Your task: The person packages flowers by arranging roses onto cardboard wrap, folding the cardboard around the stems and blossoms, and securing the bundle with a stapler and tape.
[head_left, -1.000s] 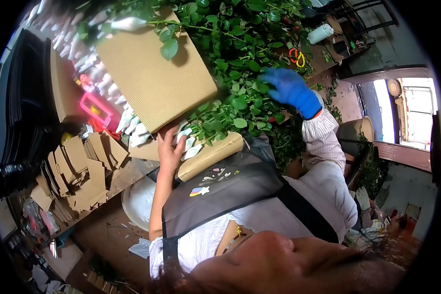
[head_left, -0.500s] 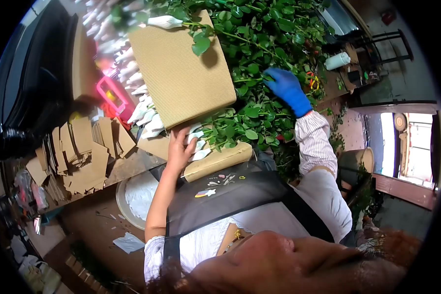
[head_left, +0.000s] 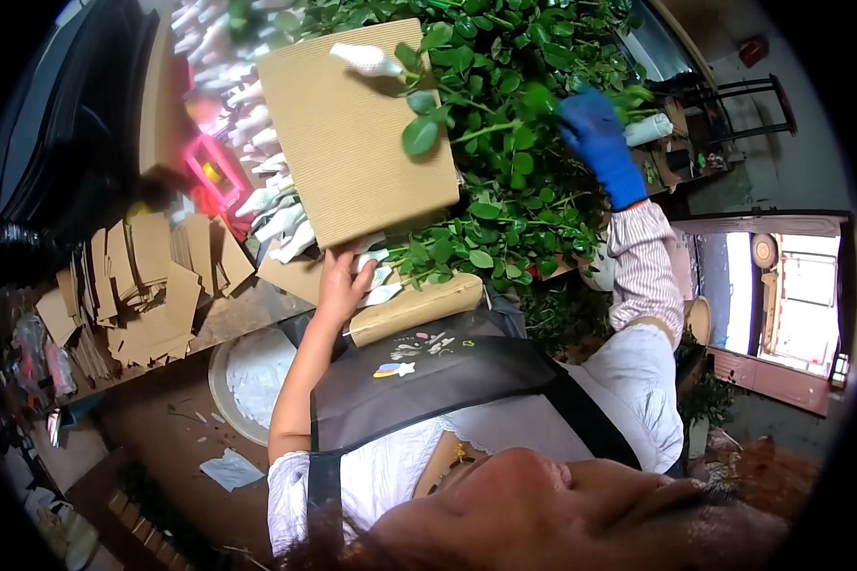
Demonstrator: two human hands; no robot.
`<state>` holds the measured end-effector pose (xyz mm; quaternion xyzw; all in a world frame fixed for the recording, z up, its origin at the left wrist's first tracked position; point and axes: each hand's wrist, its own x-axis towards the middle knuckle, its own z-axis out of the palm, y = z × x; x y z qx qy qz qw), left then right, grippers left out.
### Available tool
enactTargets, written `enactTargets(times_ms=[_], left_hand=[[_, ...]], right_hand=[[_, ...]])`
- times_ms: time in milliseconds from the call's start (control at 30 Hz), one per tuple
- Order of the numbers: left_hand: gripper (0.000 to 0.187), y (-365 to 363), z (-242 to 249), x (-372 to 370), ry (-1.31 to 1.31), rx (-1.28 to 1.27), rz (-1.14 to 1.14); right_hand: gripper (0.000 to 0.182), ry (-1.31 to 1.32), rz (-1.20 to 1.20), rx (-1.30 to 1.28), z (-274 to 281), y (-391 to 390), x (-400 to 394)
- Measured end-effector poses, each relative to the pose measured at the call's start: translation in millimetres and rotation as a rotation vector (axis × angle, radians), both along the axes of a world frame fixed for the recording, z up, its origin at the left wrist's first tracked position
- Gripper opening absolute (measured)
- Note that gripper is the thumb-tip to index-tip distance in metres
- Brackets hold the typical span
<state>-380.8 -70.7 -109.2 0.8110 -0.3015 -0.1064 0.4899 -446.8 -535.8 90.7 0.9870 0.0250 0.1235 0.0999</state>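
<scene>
My bare left hand (head_left: pixel 341 284) is at the lower edge of a corrugated cardboard sheet (head_left: pixel 357 133), its fingers partly hidden under that edge and the thumb beside white-netted flower buds (head_left: pixel 379 284). My right hand (head_left: pixel 598 138), in a blue glove, is curled over the leafy stems on the right and slightly blurred. From it a long-stemmed rose (head_left: pixel 367 60) with a white-netted bud runs left, the bud lying over the cardboard. Green foliage (head_left: pixel 505 181) spreads under and beside the sheet. Below the left hand lies a rolled brown paper edge (head_left: pixel 414 309).
Cut cardboard pieces (head_left: pixel 148 285) stand on the bench at left, near a pink plastic frame (head_left: pixel 214 171). More white-netted buds (head_left: pixel 257 124) line the sheet's left side. A white tub (head_left: pixel 252 381) is on the floor. A white roll (head_left: pixel 647 129) lies at right.
My gloved right hand has moved up and to the right. The rose bud over the cardboard has shifted right with it. My left hand keeps its place at the sheet's edge.
</scene>
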Motion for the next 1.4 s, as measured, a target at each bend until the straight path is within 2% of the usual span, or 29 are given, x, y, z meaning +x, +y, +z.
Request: enactTargets(times_ms=[100, 133, 233, 300, 367, 433, 467, 500, 567, 633, 700, 767, 800, 867, 967, 1100, 1133, 1167, 1233, 1267, 1300, 1367, 1400], left_hand=[[0.044, -1, 0, 2, 0.041, 0.009, -0.001], [0.045, -1, 1, 2, 0.019, -0.005, -0.002], [0.048, -2, 5, 1, 0.028, -0.012, -0.026], [0.048, -1, 8, 3, 0.023, -0.001, -0.040], [0.047, -2, 8, 4, 0.017, -0.001, -0.048], [0.047, -1, 8, 3, 0.007, -0.024, -0.041], [0.047, 0, 6, 2, 0.014, -0.012, -0.045], [0.047, 0, 0, 2, 0.020, 0.000, -0.037], [0.044, 0, -4, 2, 0.023, -0.008, -0.006], [0.041, -1, -3, -1, 0.036, -0.034, 0.019], [0.040, -2, -3, -1, 0.001, -0.031, 0.033], [0.047, 0, 4, 0, 0.165, 0.038, -0.016], [0.048, -1, -5, 0, -0.018, -0.006, -0.009], [0.048, -1, -6, 1, 0.023, 0.034, -0.014], [0.048, -1, -10, 5, 0.003, 0.041, -0.027], [0.048, -2, -18, 3, -0.082, 0.005, -0.014], [0.049, 0, -14, 1, -0.031, 0.014, -0.023], [0.049, -1, -9, 3, 0.011, 0.017, -0.026], [0.049, -2, -14, 6, 0.008, 0.060, -0.015], [0.050, -2, -21, 4, 0.014, 0.082, -0.007], [0.051, -2, -29, 5, -0.122, 0.032, 0.006], [0.052, -1, -9, 4, 0.122, 0.115, -0.009], [0.052, 0, -13, 6, 0.061, 0.101, -0.004]], right_hand=[[0.050, 0.252, -0.136, 0.087, -20, 2, -9], [0.048, 0.073, -0.071, 0.200, -11, 13, -3], [0.045, -0.030, -0.051, 0.680, 9, 70, 4], [0.041, 0.040, 0.118, 0.682, -14, 98, 14], [0.032, 0.127, 0.127, 0.499, -53, 115, 29], [0.029, 0.162, 0.041, 0.199, -109, 116, 42], [0.028, 0.178, 0.007, 0.051, -119, 121, 49], [0.027, 0.230, -0.005, 0.096, -123, 120, 52], [0.026, 0.336, 0.005, 0.177, -111, 118, 58], [0.023, 0.023, 0.167, 0.412, -53, 126, 63], [0.027, -0.377, 0.343, 0.338, -5, 118, 68], [0.033, -0.503, 0.219, 0.353, 22, 104, 66], [0.033, -0.351, 0.154, 0.291, 19, 94, 64], [0.033, -0.053, 0.014, 0.156, 9, 73, 54], [0.033, -0.126, 0.009, 0.308, 16, 38, 36], [0.032, -0.135, 0.056, -0.024, 18, -25, 3], [0.032, 0.008, -0.001, 0.050, 22, -35, 0], [0.037, -0.041, 0.029, -0.016, 41, -36, -9], [0.037, -0.303, 0.127, -0.074, 85, -11, -20], [0.036, -0.316, 0.106, -0.048, 87, -13, -28], [0.035, -0.333, 0.082, -0.018, 85, -20, -36], [0.034, -0.396, -0.063, 0.121, 77, -40, -61], [0.035, -0.433, -0.172, 0.222, 72, -59, -76]])
